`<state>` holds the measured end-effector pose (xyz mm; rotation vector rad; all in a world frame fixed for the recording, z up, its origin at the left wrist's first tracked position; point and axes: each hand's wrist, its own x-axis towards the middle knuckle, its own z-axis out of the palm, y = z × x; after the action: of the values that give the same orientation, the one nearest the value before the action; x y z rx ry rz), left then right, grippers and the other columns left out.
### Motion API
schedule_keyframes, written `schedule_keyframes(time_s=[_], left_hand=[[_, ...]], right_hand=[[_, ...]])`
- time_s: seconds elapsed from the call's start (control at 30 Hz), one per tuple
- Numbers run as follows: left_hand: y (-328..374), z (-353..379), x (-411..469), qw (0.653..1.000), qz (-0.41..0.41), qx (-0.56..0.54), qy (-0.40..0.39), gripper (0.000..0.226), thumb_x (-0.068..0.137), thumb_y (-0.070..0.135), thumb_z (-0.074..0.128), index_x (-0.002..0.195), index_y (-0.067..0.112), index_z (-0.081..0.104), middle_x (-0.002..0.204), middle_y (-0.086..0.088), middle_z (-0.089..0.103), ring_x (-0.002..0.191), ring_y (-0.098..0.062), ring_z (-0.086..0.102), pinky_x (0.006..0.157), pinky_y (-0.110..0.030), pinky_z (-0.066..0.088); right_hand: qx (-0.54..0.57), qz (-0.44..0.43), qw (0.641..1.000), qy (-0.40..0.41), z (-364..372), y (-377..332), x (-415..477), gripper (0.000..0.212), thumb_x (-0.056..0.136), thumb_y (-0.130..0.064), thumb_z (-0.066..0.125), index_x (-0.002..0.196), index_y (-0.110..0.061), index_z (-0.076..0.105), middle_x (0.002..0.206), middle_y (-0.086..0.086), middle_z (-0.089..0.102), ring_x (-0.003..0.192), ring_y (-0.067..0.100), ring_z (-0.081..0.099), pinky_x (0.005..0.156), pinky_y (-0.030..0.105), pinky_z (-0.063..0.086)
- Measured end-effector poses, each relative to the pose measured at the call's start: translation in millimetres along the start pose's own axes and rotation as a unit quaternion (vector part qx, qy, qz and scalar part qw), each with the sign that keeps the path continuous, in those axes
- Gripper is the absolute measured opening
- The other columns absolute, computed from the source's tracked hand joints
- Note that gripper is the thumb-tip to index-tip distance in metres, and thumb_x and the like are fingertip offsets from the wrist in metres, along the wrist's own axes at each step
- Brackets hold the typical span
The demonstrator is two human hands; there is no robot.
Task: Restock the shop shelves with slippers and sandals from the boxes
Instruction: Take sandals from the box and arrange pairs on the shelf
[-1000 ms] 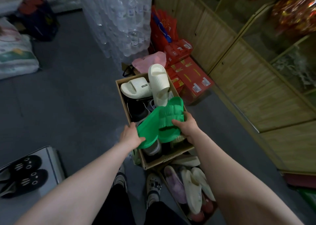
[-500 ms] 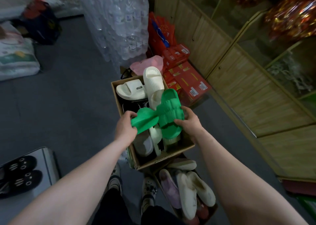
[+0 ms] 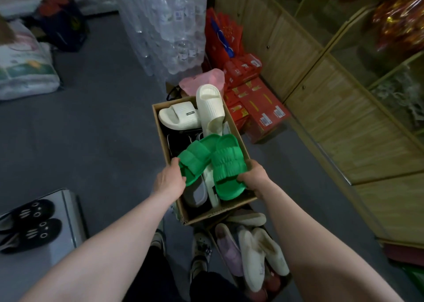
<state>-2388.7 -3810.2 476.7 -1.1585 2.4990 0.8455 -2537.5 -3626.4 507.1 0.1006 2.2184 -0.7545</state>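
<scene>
Green pair now split side by side, no longer crossed. Left hand (image 3: 171, 180) grips left green slipper (image 3: 195, 158), right hand (image 3: 255, 178) grips right green slipper (image 3: 227, 168), both over cardboard box (image 3: 199, 217), centre frame; long axes point up-frame, toes converging.

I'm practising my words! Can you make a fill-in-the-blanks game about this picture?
The left hand and right hand each hold a slipper coloured ____.
The label on the white slipper reads ____.
Two ____ slippers lie at the lower left.
Missing words: green, LUCKY, black.
</scene>
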Motion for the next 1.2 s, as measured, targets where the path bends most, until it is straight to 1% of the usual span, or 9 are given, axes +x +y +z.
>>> schedule_keyframes(time_s=[0.13,0.23,0.43,0.57,0.63,0.73,0.87,0.97,1.2], left_hand=[[7.6,-2.9,20.6,0.999,0.032,0.037,0.009,0.063,0.093,0.022,0.061,0.148,0.019,0.031,0.145,-0.013,0.036,0.13,-0.032,0.039,0.104,-0.042,0.039],[12.0,-3.5,40.8,0.997,0.012,0.06,-0.043,0.079,0.094,0.021,0.06,0.155,0.016,0.01,0.155,-0.018,0.024,0.143,-0.035,0.023,0.114,-0.043,0.027],[3.6,10.5,65.2,0.974,0.003,0.208,-0.093,0.089,0.093,0.034,0.058,0.155,0.01,-0.002,0.146,-0.022,0.043,0.146,-0.035,0.019,0.121,-0.044,0.003],[1.0,16.6,64.0,0.992,-0.05,0.106,-0.05,0.045,0.093,0.015,0.05,0.137,0.008,0.044,0.125,-0.019,0.059,0.121,-0.036,0.049,0.1,-0.042,0.045],[5.2,7.9,57.6,0.994,-0.094,0.042,-0.041,0.028,0.093,0.015,0.048,0.119,0.011,0.06,0.116,-0.014,0.064,0.107,-0.034,0.059,0.088,-0.04,0.053],[11.4,-7.5,38.0,0.979,-0.191,-0.06,-0.03,0.027,0.093,0.014,0.052,0.118,0.008,0.061,0.117,-0.015,0.064,0.104,-0.033,0.062,0.083,-0.037,0.054],[9.6,-10.0,-2.6,0.891,-0.27,-0.365,0.003,0.019,0.092,0.005,0.058,0.11,0.001,0.059,0.113,-0.021,0.065,0.09,-0.034,0.065,0.064,-0.036,0.053],[1.6,-18.7,-39.0,0.775,-0.268,-0.571,0.036,0.03,0.092,-0.004,0.058,0.121,-0.002,0.052,0.12,-0.023,0.061,0.104,-0.04,0.063,0.079,-0.047,0.054],[-38.6,-61.6,-110.8,0.687,-0.218,-0.672,0.168,0.043,0.088,-0.008,0.06,0.128,0.003,0.046,0.122,-0.019,0.06,0.095,-0.031,0.064,0.055,-0.033,0.053]], right_hand=[[-0.055,0.019,0.998,0.002,5.6,10.1,6.5,0.07,0.08,-0.016,0.073,0.144,-0.011,0.044,0.126,0.012,0.061,0.107,0.029,0.064,0.092,0.044,0.056],[-0.049,0.056,0.997,0.0,8.3,14.7,10.8,0.046,0.081,-0.021,0.072,0.122,-0.006,0.06,0.106,0.013,0.068,0.086,0.029,0.072,0.079,0.044,0.061],[0.024,0.113,0.993,-0.002,15.5,20.2,15.1,0.044,0.09,-0.014,0.061,0.132,-0.016,0.048,0.114,0.016,0.06,0.069,0.032,0.073,0.065,0.045,0.063],[0.053,0.114,0.992,0.003,15.7,19.6,13.5,0.055,0.086,-0.006,0.064,0.137,-0.018,0.044,0.119,0.016,0.056,0.08,0.033,0.071,0.062,0.04,0.062],[0.083,0.103,0.991,0.013,15.2,17.5,10.8,0.064,0.082,-0.003,0.069,0.138,-0.016,0.043,0.118,0.015,0.056,0.092,0.034,0.067,0.063,0.04,0.062],[0.182,0.082,0.98,0.024,16.7,5.9,-2.0,0.056,0.081,-0.005,0.073,0.132,-0.008,0.05,0.106,0.012,0.062,0.087,0.028,0.067,0.06,0.032,0.057],[0.31,0.063,0.949,-0.001,25.6,-13.3,-28.3,0.044,0.09,-0.003,0.062,0.132,-0.01,0.05,0.108,0.016,0.064,0.068,0.025,0.063,0.039,0.023,0.048],[0.374,0.034,0.926,-0.029,27.9,-23.9,-46.6,0.044,0.095,-0.001,0.054,0.136,-0.015,0.045,0.121,0.019,0.058,0.081,0.033,0.065,0.04,0.025,0.051],[0.345,-0.111,0.926,-0.108,37.8,-69.5,-94.5,0.051,0.093,0.0,0.06,0.136,-0.025,0.049,0.122,0.012,0.063,0.089,0.03,0.071,0.05,0.027,0.056]])
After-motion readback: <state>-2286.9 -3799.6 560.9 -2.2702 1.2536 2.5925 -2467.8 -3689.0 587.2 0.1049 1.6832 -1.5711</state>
